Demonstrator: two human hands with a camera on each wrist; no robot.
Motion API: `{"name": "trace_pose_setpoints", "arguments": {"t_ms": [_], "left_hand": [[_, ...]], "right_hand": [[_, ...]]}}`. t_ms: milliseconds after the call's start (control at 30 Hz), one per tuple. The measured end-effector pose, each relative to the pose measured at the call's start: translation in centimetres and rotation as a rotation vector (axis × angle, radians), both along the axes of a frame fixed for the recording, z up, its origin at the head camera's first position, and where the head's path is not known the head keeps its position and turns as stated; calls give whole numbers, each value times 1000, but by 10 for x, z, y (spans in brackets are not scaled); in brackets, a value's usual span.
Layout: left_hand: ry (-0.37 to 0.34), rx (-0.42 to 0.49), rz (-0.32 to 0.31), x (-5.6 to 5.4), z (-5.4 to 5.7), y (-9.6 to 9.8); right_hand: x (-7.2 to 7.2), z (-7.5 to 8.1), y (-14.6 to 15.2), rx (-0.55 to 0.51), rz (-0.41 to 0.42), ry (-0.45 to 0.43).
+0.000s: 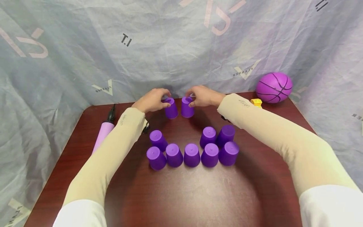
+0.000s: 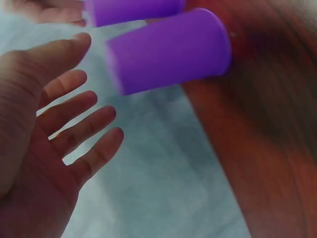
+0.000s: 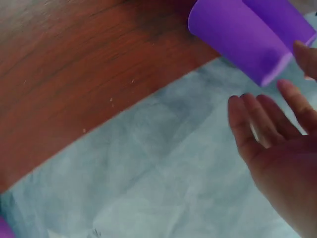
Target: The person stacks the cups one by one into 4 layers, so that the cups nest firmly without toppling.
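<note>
Two purple cups are standing side by side at the far edge of the brown counter [image 1: 184, 195], apart from the group of eight cups [image 1: 192, 156] nearer the person. The left cup [image 1: 171, 111] and the right cup [image 1: 187, 109] are both pointing mouth-down, their narrow closed ends facing up and their long axes running roughly vertical. The left hand [image 1: 151, 100] is hovering just beside the left cup, its grip released with fingers spread; the right hand [image 1: 206, 96] is hovering just beside the right cup, its grip also released with fingers loosely bent. All eight nearer cups are likewise standing mouth-down, five of them forming the front row. Behind, a grey curtain [image 1: 85, 41] is showing "PLANNER" in mirrored letters, large V shapes and the letters T and I. Small print is marking both cream sleeves [image 1: 93, 173], too blurred to read.
</note>
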State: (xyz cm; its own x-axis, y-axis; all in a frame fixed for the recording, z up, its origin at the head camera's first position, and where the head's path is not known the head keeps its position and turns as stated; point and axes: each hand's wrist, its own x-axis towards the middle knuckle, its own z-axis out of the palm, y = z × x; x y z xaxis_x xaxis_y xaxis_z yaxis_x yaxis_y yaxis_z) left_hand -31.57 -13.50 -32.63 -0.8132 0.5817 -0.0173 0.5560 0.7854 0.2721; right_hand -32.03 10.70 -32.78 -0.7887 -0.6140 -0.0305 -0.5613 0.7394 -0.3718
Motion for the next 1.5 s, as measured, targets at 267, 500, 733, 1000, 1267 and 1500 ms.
{"name": "trace_pose_setpoints", "arguments": {"t_ms": [267,500,733,1000,1267,1500], "left_hand": [[117,106,-166,51,23,-22],[167,77,-259,99,10,-37],[135,108,-223,121,-7,-55],[64,127,-163,127,-27,-62],[66,209,-128,131,-34,-64],[60,237,-124,132,-37,-65]], "right_hand": [[46,23,44,-46,201,57],[84,24,64,-17,284,80],[104,4,62,22,304,60],[111,-2,66,-19,269,15],[116,-6,70,-48,245,37],[117,-15,73,-76,223,38]]}}
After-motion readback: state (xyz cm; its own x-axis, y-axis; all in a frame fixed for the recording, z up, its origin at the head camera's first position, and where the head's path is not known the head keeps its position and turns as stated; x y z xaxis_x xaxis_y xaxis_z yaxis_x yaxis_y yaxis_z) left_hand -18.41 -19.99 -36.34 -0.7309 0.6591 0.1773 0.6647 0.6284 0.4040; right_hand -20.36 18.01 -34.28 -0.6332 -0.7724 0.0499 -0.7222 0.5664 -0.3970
